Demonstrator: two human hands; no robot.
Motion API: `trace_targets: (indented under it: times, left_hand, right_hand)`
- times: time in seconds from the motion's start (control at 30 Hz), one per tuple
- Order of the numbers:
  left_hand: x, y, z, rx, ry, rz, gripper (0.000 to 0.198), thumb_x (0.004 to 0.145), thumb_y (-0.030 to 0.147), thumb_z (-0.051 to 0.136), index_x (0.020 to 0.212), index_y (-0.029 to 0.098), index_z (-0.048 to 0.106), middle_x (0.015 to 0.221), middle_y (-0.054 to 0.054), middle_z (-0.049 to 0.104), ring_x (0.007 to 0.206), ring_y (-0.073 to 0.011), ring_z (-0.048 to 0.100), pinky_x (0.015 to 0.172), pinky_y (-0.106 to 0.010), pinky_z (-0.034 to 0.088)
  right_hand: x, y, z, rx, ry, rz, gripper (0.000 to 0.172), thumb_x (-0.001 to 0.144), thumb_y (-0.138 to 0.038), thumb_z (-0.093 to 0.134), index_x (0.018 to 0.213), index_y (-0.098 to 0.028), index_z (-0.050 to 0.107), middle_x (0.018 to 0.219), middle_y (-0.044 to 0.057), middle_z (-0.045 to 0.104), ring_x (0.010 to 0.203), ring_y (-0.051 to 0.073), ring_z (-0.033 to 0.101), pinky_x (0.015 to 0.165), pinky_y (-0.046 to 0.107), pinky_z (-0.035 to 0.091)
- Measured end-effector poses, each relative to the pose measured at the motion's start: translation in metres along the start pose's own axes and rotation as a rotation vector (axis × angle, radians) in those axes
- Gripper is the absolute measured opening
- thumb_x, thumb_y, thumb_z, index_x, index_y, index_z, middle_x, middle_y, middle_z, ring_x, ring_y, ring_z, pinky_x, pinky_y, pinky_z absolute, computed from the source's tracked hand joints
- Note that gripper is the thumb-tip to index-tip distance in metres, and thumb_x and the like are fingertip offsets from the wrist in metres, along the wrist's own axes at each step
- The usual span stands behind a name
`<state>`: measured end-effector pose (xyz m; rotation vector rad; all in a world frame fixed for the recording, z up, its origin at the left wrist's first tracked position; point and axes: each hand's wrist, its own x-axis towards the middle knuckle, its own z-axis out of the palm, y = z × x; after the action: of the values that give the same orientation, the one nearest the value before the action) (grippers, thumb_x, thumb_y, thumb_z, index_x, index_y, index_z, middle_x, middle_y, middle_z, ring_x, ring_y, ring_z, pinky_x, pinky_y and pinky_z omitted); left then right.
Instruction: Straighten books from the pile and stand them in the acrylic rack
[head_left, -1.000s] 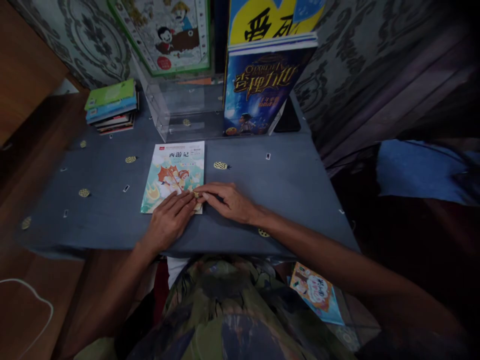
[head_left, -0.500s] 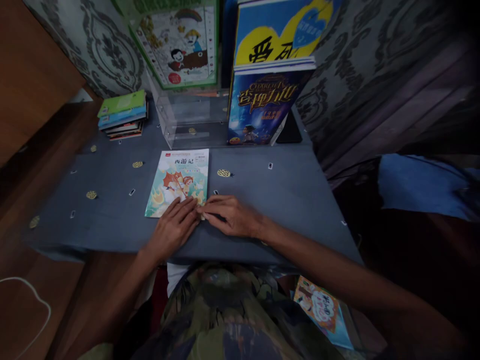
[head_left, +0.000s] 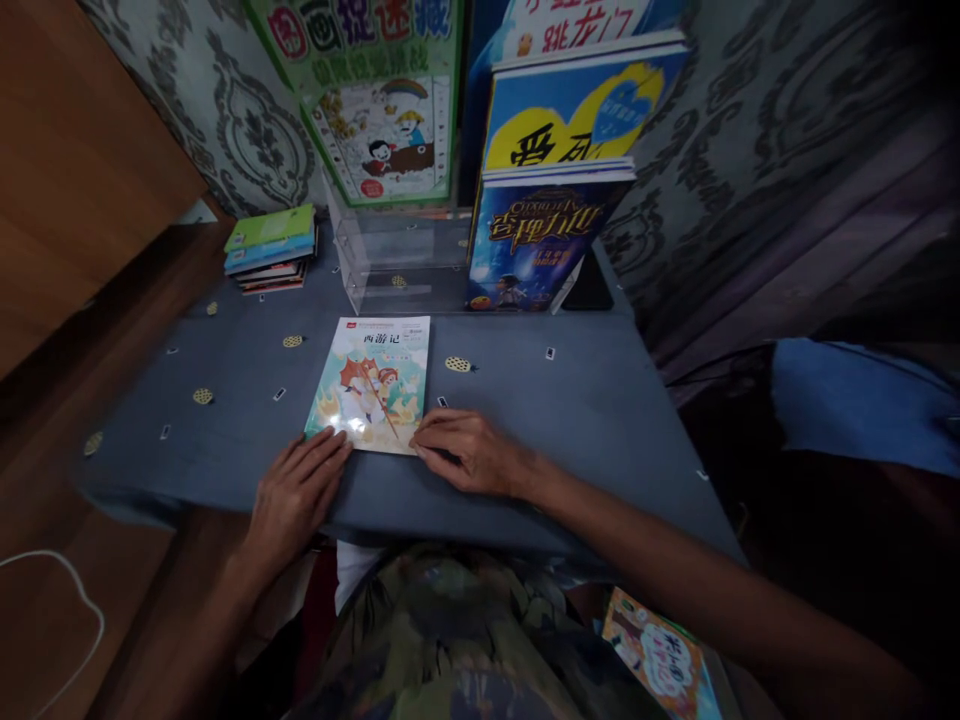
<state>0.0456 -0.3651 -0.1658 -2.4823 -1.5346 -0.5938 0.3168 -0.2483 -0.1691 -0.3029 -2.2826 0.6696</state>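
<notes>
A thin paperback book with a white and teal cover lies closed on the grey-blue tablecloth, its cover figure holding a staff. At its lower left corner, my left hand rests with fingers stretched out, fingertips touching the edge. My right hand pinches the lower right corner between thumb and fingers. Exactly how far the thumb goes under the cover is hidden.
Behind the book stands a clear acrylic rack with a green picture book and a dark blue book. A stack of books sits back left. An orange-covered book is below the table's front edge.
My left hand has slid left along the book's bottom edge, from near its right corner to its left corner. My right hand stays at the right corner. The view has shifted slightly.
</notes>
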Motion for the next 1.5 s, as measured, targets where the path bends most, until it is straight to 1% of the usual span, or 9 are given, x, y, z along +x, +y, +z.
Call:
trace_targets:
  times: [0.13, 0.3, 0.43, 0.53, 0.67, 0.97, 1.13, 1.27, 1.5]
  left_hand:
    - [-0.001, -0.008, -0.005, 0.002, 0.034, -0.041, 0.033, 0.098, 0.018, 0.052, 0.130, 0.025, 0.061, 0.125, -0.008, 0.072, 0.119, -0.0257, 0.066, 0.099, -0.048, 0.053]
    - [0.019, -0.013, -0.002, 0.033, 0.072, -0.068, 0.019, 0.100, 0.025, 0.052, 0.110, 0.023, 0.067, 0.112, -0.007, 0.075, 0.105, -0.0245, 0.070, 0.096, -0.047, 0.053]
    - [0.037, -0.025, 0.010, 0.060, 0.037, -0.120, 0.027, 0.101, 0.033, 0.047, 0.116, 0.019, 0.065, 0.123, -0.012, 0.070, 0.111, -0.0278, 0.066, 0.093, -0.046, 0.056]
    - [0.047, -0.034, 0.019, 0.034, 0.002, -0.150, 0.034, 0.102, 0.037, 0.043, 0.122, 0.019, 0.063, 0.131, -0.014, 0.064, 0.119, -0.0286, 0.062, 0.099, -0.047, 0.054]
    - [0.053, -0.039, 0.026, 0.008, -0.035, -0.186, 0.038, 0.101, 0.038, 0.042, 0.127, 0.017, 0.061, 0.135, -0.014, 0.061, 0.125, -0.0287, 0.058, 0.105, -0.047, 0.050]
    - [0.059, -0.043, 0.028, -0.044, -0.078, -0.236, 0.036, 0.100, 0.037, 0.041, 0.125, 0.019, 0.059, 0.140, -0.014, 0.057, 0.133, -0.0298, 0.052, 0.109, -0.049, 0.046]
    - [0.072, -0.048, 0.035, -0.068, -0.121, -0.338, 0.033, 0.098, 0.039, 0.044, 0.121, 0.019, 0.058, 0.143, -0.017, 0.052, 0.131, -0.0317, 0.053, 0.106, -0.050, 0.047]
    - [0.093, -0.045, 0.036, -0.058, -0.158, -0.408, 0.026, 0.099, 0.036, 0.041, 0.111, 0.019, 0.057, 0.130, -0.015, 0.058, 0.115, -0.0274, 0.060, 0.097, -0.042, 0.050]
    - [0.122, -0.027, 0.023, 0.172, -0.298, -0.532, 0.031, 0.102, 0.036, 0.038, 0.117, 0.016, 0.057, 0.126, -0.015, 0.060, 0.113, -0.0299, 0.059, 0.090, -0.039, 0.047]
  right_hand:
    - [0.001, -0.001, 0.000, -0.010, 0.021, -0.003, 0.020, 0.096, -0.016, 0.051, 0.090, -0.016, 0.070, 0.081, 0.008, 0.074, 0.082, 0.019, 0.069, 0.076, 0.032, 0.059]
    - [0.003, 0.001, 0.002, -0.078, 0.042, 0.002, 0.018, 0.096, -0.018, 0.053, 0.087, -0.020, 0.069, 0.077, 0.004, 0.074, 0.077, 0.018, 0.069, 0.096, 0.042, 0.054]
    - [0.006, 0.008, 0.004, -0.183, -0.056, 0.101, 0.020, 0.098, -0.020, 0.051, 0.106, -0.018, 0.070, 0.107, 0.011, 0.076, 0.106, 0.022, 0.070, 0.107, 0.046, 0.047]
    - [0.012, 0.021, 0.006, -0.282, -0.182, 0.252, 0.037, 0.101, -0.029, 0.048, 0.134, -0.014, 0.059, 0.144, 0.018, 0.058, 0.140, 0.028, 0.048, 0.118, 0.055, 0.032]
    - [0.033, 0.045, 0.007, -0.376, -0.260, 0.422, 0.060, 0.103, -0.043, 0.041, 0.152, -0.009, 0.039, 0.161, 0.022, 0.033, 0.154, 0.030, 0.023, 0.123, 0.057, 0.020]
    - [0.079, 0.077, 0.003, -0.450, -0.255, 0.642, 0.076, 0.102, -0.056, 0.034, 0.154, -0.001, 0.031, 0.164, 0.025, 0.022, 0.156, 0.031, 0.014, 0.124, 0.052, 0.014]
    - [0.077, 0.073, 0.005, -0.474, -0.237, 0.657, 0.073, 0.102, -0.053, 0.037, 0.154, -0.002, 0.031, 0.164, 0.025, 0.020, 0.156, 0.030, 0.012, 0.123, 0.052, 0.014]
    - [0.075, 0.061, 0.005, -0.480, -0.246, 0.696, 0.079, 0.098, -0.051, 0.049, 0.154, 0.002, 0.030, 0.164, 0.029, 0.016, 0.155, 0.035, 0.009, 0.124, 0.052, 0.013]
    - [0.043, 0.010, 0.009, -0.393, -0.284, 0.652, 0.086, 0.094, -0.055, 0.055, 0.156, -0.002, 0.029, 0.165, 0.027, 0.012, 0.155, 0.036, 0.006, 0.125, 0.054, 0.010]
